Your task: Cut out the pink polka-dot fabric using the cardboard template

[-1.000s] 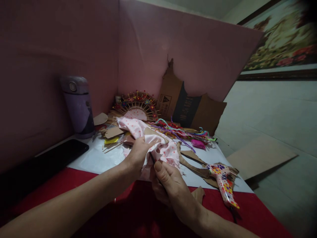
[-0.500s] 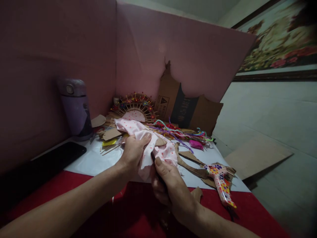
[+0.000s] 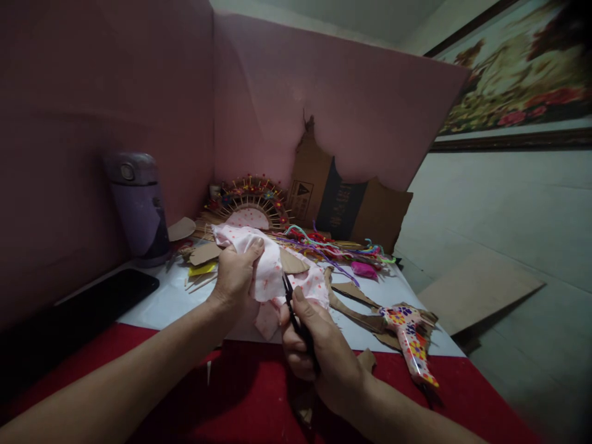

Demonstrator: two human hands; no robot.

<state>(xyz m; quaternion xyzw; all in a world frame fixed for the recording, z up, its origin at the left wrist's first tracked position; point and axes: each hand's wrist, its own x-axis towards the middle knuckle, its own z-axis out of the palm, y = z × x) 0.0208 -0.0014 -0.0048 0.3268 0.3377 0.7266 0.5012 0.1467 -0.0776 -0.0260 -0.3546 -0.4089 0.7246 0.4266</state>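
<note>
My left hand (image 3: pixel 235 279) grips a pink cloth with small red dots (image 3: pixel 268 271), bunched above the table. Black scissors (image 3: pixel 292 308) sit in my right hand (image 3: pixel 314 348), fingers wrapped round the handles. The blades point up into the cloth's edge, just right of my left thumb. A brown cardboard cut-out (image 3: pixel 292 262) shows under the cloth.
A purple flask (image 3: pixel 137 206) and a black phone (image 3: pixel 104 297) lie left. Behind are a stick-and-bead fan (image 3: pixel 250 197), coloured cords (image 3: pixel 333 243), torn cardboard (image 3: pixel 346 206). A flower-patterned glue gun (image 3: pixel 409 342) lies right on white paper (image 3: pixel 171 299) over red cloth (image 3: pixel 240 394).
My left hand has pulled the cloth up and left. The scissors have risen with the blades now clearly at the cloth's edge.
</note>
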